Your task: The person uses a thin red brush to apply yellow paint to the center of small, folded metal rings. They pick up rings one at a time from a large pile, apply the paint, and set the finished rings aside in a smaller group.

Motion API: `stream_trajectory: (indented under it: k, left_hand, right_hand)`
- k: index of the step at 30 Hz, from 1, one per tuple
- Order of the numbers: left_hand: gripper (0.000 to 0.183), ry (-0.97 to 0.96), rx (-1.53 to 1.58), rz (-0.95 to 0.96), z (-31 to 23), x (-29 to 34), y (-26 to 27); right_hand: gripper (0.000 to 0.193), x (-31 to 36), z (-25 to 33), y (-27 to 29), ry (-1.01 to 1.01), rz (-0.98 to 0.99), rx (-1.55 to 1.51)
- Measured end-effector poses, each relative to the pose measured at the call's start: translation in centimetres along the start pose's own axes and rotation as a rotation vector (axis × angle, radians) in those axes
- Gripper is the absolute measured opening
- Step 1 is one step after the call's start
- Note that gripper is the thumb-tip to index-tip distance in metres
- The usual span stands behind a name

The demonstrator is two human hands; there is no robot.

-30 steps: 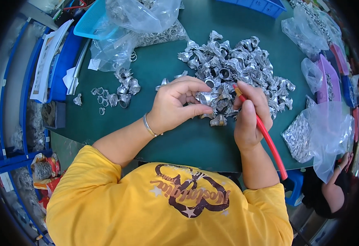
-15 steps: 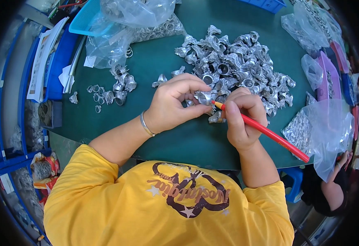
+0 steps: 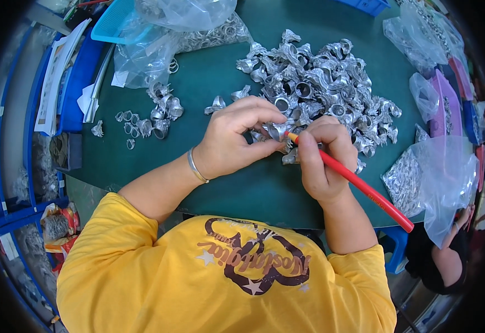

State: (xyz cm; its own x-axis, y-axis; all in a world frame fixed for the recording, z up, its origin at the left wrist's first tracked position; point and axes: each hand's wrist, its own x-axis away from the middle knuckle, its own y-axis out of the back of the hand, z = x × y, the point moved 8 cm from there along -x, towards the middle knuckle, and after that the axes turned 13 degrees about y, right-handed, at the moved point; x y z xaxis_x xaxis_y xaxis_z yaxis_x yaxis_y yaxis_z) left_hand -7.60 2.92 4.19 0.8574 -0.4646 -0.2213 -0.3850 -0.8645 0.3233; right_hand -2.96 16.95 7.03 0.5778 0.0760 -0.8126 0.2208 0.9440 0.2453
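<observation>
Pinched between the thumb and fingers of my left hand (image 3: 235, 132) is a silver ring (image 3: 276, 131) with a wide ornate top. My right hand (image 3: 329, 158) grips a red pencil (image 3: 367, 191) with a yellowish sharpened end, and its tip touches or nearly touches the ring. Just beyond both hands spreads a big heap of similar silver rings (image 3: 320, 83). Two loose rings (image 3: 228, 100) lie by the knuckles of my left hand. Part of another metal piece (image 3: 290, 157) shows on the table below the held ring.
On the green table (image 3: 198, 83), smaller ring groups (image 3: 164, 109) lie at left. Behind them are a plastic bag of rings (image 3: 214, 36) and a turquoise basket (image 3: 109, 25). Bags of metal parts (image 3: 403, 180) and a purple tray (image 3: 439, 105) line the right edge. Another person's arm (image 3: 449, 261) shows lower right.
The red pencil has shifted slightly left and its back end has swung a little lower. My left hand stays nearly in place, still holding the ring.
</observation>
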Motion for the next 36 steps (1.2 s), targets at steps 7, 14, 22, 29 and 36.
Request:
stream_trajectory:
  k: [7, 14, 22, 29, 36]
  left_hand:
    - [0.035, 0.145, 0.171, 0.073, 0.6, 0.2, 0.0]
    - [0.036, 0.473, 0.777, 0.16, 3.3, -0.2, -1.0]
    - [0.032, 0.546, 0.904, 0.202, 3.6, 0.4, -1.4]
    - [0.009, 0.512, 0.671, 0.16, 2.2, 0.8, -1.0]
    - [0.017, -0.788, -0.473, -0.64, -11.4, -2.3, 8.6]
  right_hand:
    - [0.008, 0.6, -0.8, 1.5, -0.065, -0.156, -0.141]
    - [0.008, 0.6, -1.1, 1.6, -0.097, -0.153, -0.115]
    - [0.008, 0.8, -1.3, 1.7, -0.111, -0.16, -0.134]
    - [0.008, 0.6, -0.8, 2.0, -0.058, -0.184, -0.109]
    - [0.009, 0.3, -0.2, 2.7, -0.014, -0.222, -0.082]
